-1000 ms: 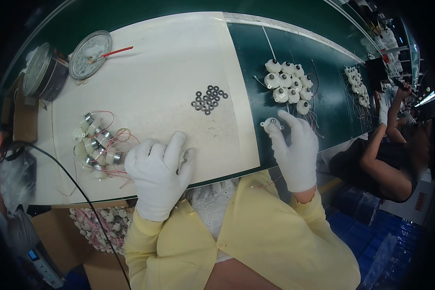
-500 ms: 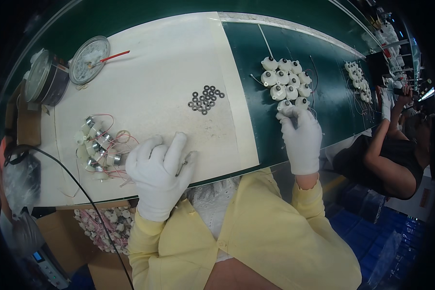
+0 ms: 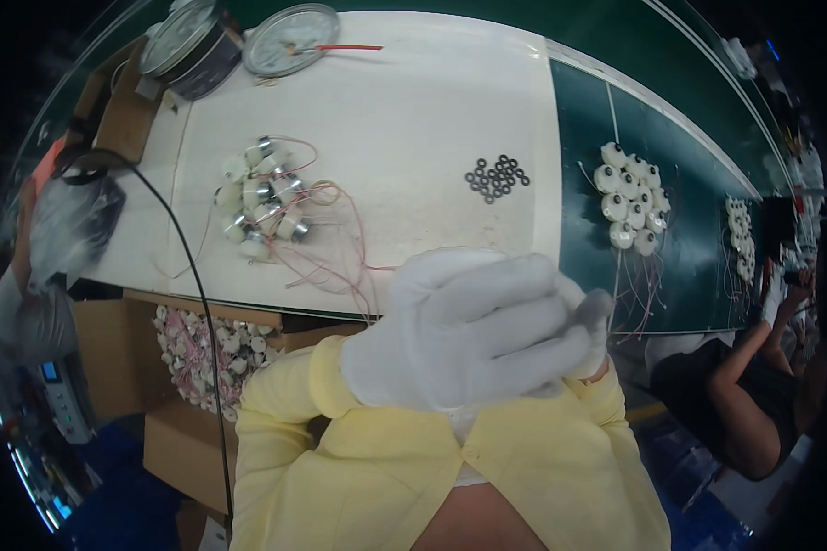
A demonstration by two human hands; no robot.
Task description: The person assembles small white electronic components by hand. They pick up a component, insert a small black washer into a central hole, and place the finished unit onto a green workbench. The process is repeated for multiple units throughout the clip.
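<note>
My left hand (image 3: 473, 326), in a white glove, is raised in front of my chest with its fingers bent and pressed together. Behind its fingertips, my right hand (image 3: 595, 326) is mostly covered, so its grip does not show. Anything between the two gloves is hidden. Beyond my left wrist lie several small white-and-silver motors (image 3: 265, 193) in a loose pile. Their pink wires (image 3: 326, 266) trail across the table edge, one reaching my left glove. Small dark rings (image 3: 496, 179) lie in a cluster on the white sheet (image 3: 404, 101). White motors with dark centres (image 3: 629, 197) stand grouped on the green surface.
A tub (image 3: 193, 55) and a round lid (image 3: 289, 41) with a red-handled stick (image 3: 349, 47) sit far left. A black cable (image 3: 188, 243) hangs past a carton (image 3: 110, 344) of white-and-pink parts. Another person (image 3: 735, 395) works at right beside more motors (image 3: 741, 239).
My right hand has left the motor group and come back to meet my left hand before my chest. The view has shifted, so the table sits higher and further right.
</note>
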